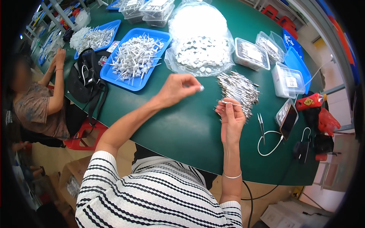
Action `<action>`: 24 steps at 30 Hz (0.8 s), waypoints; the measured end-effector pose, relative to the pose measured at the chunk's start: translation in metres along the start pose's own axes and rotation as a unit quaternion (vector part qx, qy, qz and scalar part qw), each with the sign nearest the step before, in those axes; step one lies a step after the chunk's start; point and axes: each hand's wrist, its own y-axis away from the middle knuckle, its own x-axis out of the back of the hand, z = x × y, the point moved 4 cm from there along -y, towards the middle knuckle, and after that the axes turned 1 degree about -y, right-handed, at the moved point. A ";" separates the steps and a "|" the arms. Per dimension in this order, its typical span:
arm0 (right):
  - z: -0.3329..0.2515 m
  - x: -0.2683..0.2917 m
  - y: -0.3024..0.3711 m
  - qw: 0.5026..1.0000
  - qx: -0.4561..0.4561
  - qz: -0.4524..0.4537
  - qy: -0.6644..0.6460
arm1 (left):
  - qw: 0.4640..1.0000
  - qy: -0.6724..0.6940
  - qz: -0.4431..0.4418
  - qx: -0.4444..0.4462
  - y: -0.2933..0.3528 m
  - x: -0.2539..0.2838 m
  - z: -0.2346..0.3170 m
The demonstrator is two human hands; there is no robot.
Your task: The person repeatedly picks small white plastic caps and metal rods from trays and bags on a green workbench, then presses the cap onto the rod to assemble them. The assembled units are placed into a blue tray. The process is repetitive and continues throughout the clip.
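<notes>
Head: blue tray [114,81] of white-capped rods [134,59]

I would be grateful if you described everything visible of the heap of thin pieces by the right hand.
The heap consists of many slender, rod-like pieces, mostly silvery and metal-looking, with some darker ends. They lie loose on the green table, overlapping at slanting angles. The heap sits nearer the person than the clear plastic bag. The right hand hides part of its near-left edge; whether it touches the heap is unclear.
</notes>
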 end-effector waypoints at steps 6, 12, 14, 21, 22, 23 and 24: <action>0.017 -0.025 -0.001 0.990 -0.062 -0.050 -0.116 | 0.945 0.316 -0.071 0.051 0.028 -0.031 0.006; 0.018 -0.023 0.000 0.993 -0.054 -0.038 -0.103 | 0.926 0.329 -0.121 0.138 0.028 -0.028 -0.010; 0.019 -0.021 0.001 0.995 -0.042 -0.025 -0.092 | 0.914 0.356 -0.063 0.182 0.030 -0.024 -0.012; 0.018 -0.027 0.002 0.998 -0.017 -0.009 -0.064 | 0.877 0.439 -0.039 0.193 0.035 -0.040 -0.001; 0.018 -0.026 0.002 0.998 -0.017 -0.007 -0.061 | 0.876 0.442 -0.037 0.189 0.035 -0.039 -0.003; 0.018 -0.025 0.003 0.998 -0.018 -0.005 -0.058 | 0.876 0.445 -0.035 0.184 0.035 -0.039 -0.004; 0.018 -0.024 0.003 0.998 -0.017 -0.003 -0.057 | 0.877 0.442 -0.040 0.186 0.035 -0.039 -0.006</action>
